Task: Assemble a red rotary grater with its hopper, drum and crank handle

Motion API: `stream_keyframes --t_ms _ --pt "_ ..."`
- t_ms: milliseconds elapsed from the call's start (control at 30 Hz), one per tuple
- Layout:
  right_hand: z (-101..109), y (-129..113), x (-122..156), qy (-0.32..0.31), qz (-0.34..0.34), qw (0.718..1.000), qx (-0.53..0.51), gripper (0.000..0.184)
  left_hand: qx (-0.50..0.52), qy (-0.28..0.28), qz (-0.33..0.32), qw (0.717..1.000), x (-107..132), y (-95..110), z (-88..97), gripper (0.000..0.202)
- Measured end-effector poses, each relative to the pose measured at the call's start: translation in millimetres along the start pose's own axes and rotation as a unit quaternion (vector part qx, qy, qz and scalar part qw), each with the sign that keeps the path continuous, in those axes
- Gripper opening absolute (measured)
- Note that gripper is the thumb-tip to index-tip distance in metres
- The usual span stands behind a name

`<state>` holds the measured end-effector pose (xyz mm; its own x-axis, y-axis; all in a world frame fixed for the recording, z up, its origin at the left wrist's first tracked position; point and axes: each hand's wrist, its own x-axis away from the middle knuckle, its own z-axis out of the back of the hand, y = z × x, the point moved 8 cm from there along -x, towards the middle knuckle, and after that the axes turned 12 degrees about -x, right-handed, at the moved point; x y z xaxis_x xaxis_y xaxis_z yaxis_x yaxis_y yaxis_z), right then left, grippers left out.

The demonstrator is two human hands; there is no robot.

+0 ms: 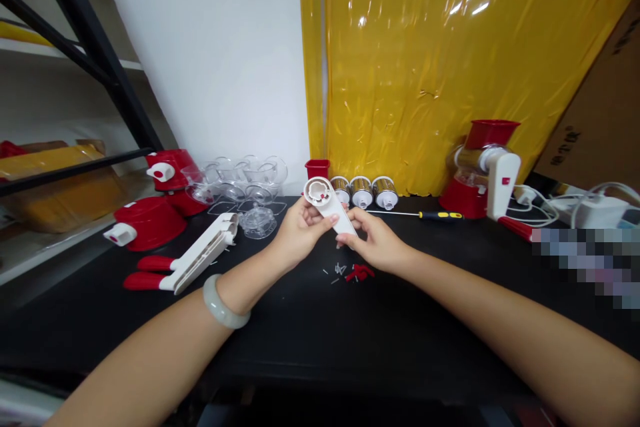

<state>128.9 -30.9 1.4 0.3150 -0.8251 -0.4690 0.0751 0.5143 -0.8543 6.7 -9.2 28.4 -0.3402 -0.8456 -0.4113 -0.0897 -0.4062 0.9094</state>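
Between my two hands is a white plastic crank arm (327, 203), its round socket end tilted up and away, with a small red piece inside the socket. My left hand (301, 227) grips it on the left side just below the socket, thumb across its face. Fingers of my right hand (373, 237) pinch its lower end. On the black table under them lie several small screws (339, 269) and a little heap of red plastic pieces (359, 272). A screwdriver (441, 215) with a black and yellow handle lies beyond my right hand.
At left are white crank arms with red grips (200, 253), red grater bases (150, 221) and clear plastic parts (257, 219). Metal grater drums (361, 192) and a red hopper (317, 167) stand at the back. An assembled grater (483, 170) and white cables (545, 207) are at right.
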Motion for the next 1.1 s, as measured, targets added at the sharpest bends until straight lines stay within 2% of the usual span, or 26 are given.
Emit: stream_keyframes --t_ms 67,267,433,600,767,967,1100 --pt "2.3 1.5 -0.9 -0.007 0.001 1.0 0.008 0.026 0.017 0.001 -0.001 1.0 -1.8 0.1 2.6 0.051" --pt "6.2 -5.8 0.0 -0.003 0.046 0.989 0.141 0.027 0.08 0.012 0.018 0.997 -8.5 -4.6 12.0 0.042" --pt "3.5 -1.4 1.8 -0.003 0.017 0.992 0.121 0.025 0.104 0.0 0.053 0.993 -6.1 -12.5 6.8 0.041" --pt "4.9 -3.4 0.9 0.004 0.031 0.995 0.1 0.025 0.088 -0.016 0.086 0.992 0.0 -19.6 -2.0 0.045" --pt "4.9 -8.4 -0.8 0.015 0.045 0.996 0.076 0.029 0.055 -0.013 0.051 0.997 1.7 -10.4 -2.6 0.039" --pt "4.1 -14.3 1.4 0.017 0.069 0.995 0.063 0.022 0.018 -0.004 0.019 1.0 3.2 -0.6 -3.0 0.039" --pt "4.7 -11.3 2.6 0.023 0.054 0.995 0.075 0.024 0.001 -0.002 0.013 1.0 3.7 -0.2 -3.3 0.039"
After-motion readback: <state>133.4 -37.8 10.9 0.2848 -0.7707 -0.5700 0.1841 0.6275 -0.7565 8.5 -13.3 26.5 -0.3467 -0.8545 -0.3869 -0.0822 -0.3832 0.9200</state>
